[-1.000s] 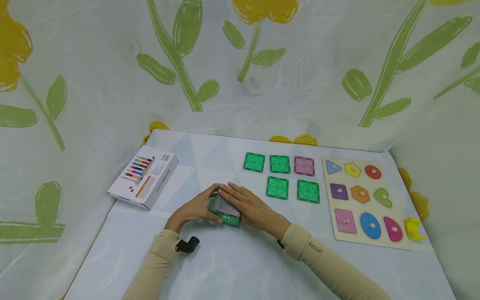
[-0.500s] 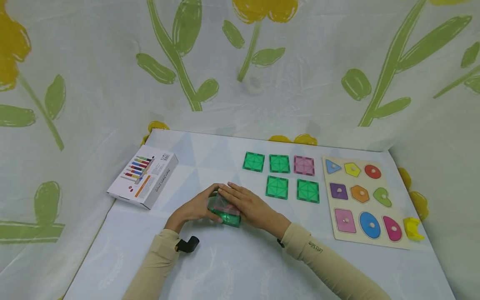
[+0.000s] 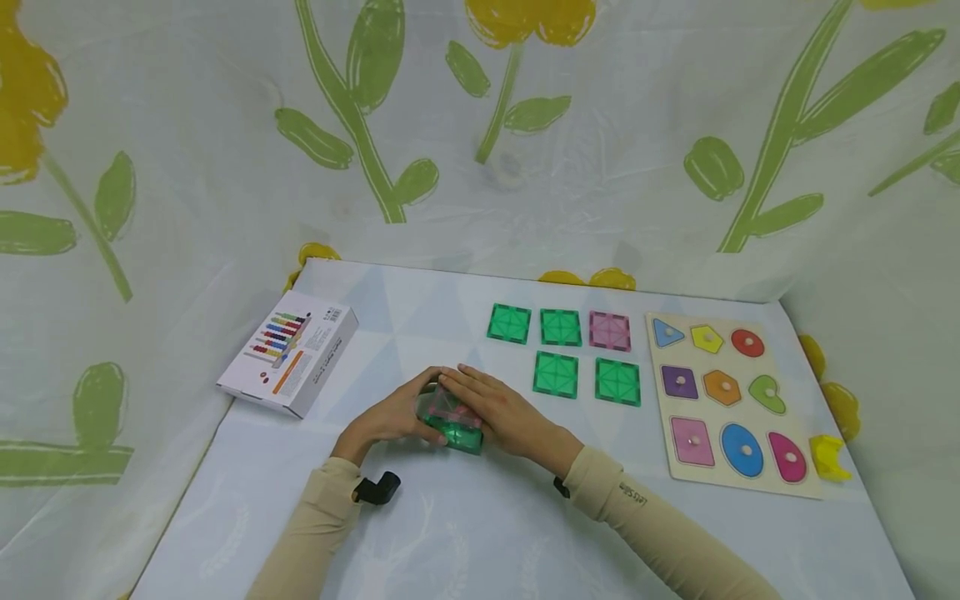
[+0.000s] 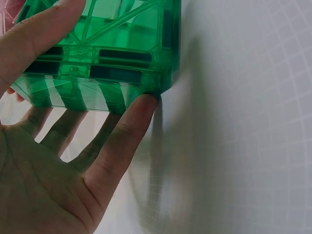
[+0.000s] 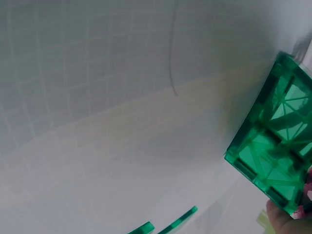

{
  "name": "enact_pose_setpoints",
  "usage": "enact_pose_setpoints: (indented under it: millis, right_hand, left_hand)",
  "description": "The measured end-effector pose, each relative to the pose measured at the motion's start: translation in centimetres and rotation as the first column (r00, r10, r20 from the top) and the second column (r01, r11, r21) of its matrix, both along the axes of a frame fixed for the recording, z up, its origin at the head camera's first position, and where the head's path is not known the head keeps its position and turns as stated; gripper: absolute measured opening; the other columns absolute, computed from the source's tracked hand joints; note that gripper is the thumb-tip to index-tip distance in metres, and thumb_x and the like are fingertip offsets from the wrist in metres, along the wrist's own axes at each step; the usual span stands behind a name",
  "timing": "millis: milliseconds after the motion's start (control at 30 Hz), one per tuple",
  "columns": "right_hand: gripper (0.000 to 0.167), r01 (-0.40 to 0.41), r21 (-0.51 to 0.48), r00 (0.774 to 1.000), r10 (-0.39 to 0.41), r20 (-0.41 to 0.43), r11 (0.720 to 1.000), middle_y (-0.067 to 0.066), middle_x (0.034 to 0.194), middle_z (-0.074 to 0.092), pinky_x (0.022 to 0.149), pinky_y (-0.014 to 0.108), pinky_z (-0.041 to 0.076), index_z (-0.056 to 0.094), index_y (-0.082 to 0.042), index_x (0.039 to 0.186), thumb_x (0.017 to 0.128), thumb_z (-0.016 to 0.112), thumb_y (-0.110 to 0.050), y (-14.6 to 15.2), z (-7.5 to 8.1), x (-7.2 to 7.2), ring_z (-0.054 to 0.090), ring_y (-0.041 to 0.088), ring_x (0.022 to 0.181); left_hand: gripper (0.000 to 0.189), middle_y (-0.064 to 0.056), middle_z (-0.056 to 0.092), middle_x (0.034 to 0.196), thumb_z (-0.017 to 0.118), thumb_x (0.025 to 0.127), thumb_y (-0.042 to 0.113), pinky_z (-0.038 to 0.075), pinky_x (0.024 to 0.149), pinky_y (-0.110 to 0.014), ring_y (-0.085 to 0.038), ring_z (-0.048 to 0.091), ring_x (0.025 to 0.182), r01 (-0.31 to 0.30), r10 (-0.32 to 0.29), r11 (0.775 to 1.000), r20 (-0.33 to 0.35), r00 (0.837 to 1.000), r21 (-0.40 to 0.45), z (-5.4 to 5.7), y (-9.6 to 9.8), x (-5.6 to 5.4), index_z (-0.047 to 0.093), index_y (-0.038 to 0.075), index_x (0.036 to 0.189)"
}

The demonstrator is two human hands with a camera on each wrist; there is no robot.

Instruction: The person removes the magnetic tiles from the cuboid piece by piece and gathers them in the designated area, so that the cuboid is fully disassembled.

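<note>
Near the middle of the table, both hands are at a box-like build of clear green magnetic tiles (image 3: 462, 437). My left hand (image 3: 392, 418) grips its left side, thumb on the near side; the left wrist view shows its fingers (image 4: 129, 131) spread beneath the green tile box (image 4: 122, 29). A pink magnetic tile (image 3: 444, 407) lies at the top of the build. Over that tile and the right side, my right hand (image 3: 510, 418) rests with fingers extended; its thumb is hidden in the head view. In the right wrist view, the green tile box (image 5: 273, 141) appears at the right edge.
Several green tiles (image 3: 555, 374) and a pink tile (image 3: 609, 331) lie flat beyond the right hand. A shape puzzle board (image 3: 701, 433) lies at the right, with a yellow piece (image 3: 828, 458) beside it. A white abacus box (image 3: 288, 354) stands at the left.
The pink tile on top of the build has shifted slightly in tilt under the right hand. Both hands otherwise keep nearly the same place, and the loose tiles have not moved.
</note>
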State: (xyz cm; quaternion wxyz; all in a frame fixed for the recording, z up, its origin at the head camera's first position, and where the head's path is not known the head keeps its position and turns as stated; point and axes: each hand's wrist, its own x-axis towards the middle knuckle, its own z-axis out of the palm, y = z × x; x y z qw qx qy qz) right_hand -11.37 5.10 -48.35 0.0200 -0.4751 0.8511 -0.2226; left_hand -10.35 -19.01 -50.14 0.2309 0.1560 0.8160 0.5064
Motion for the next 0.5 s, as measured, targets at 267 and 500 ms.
enact_pose_setpoints:
  millis: [267, 500]
  right_hand:
    - [0.074, -0.003, -0.022, 0.998, 0.004, 0.055, 1.0, 0.01, 0.161, 0.039, 0.121, 0.046, 0.036, 0.033, -0.009, 0.157, 0.091, 0.061, 0.01, 0.03, 0.19, -0.15, 0.036, 0.031, 0.151]
    - [0.073, 0.001, -0.073, 0.995, 0.006, 0.096, 0.997, 0.01, 0.161, 0.04, 0.121, 0.046, 0.036, 0.033, -0.008, 0.157, 0.091, 0.056, 0.013, 0.01, 0.19, -0.21, 0.037, 0.031, 0.15]
  left_hand:
    - [0.105, -0.012, 0.039, 0.16, 0.094, 0.067, 0.02, 0.026, 0.119, -0.067, -0.043, 0.032, 0.15, -0.013, 0.013, 1.0, 0.005, 1.0, 0.005, -0.02, 0.0, -0.04, 0.033, 0.018, 0.153]
    - [0.108, -0.014, 0.038, 0.16, 0.094, 0.066, 0.019, 0.025, 0.119, -0.068, -0.044, 0.032, 0.149, -0.026, 0.025, 1.0, 0.023, 0.999, 0.009, 0.09, 0.04, -0.03, 0.031, 0.018, 0.155]
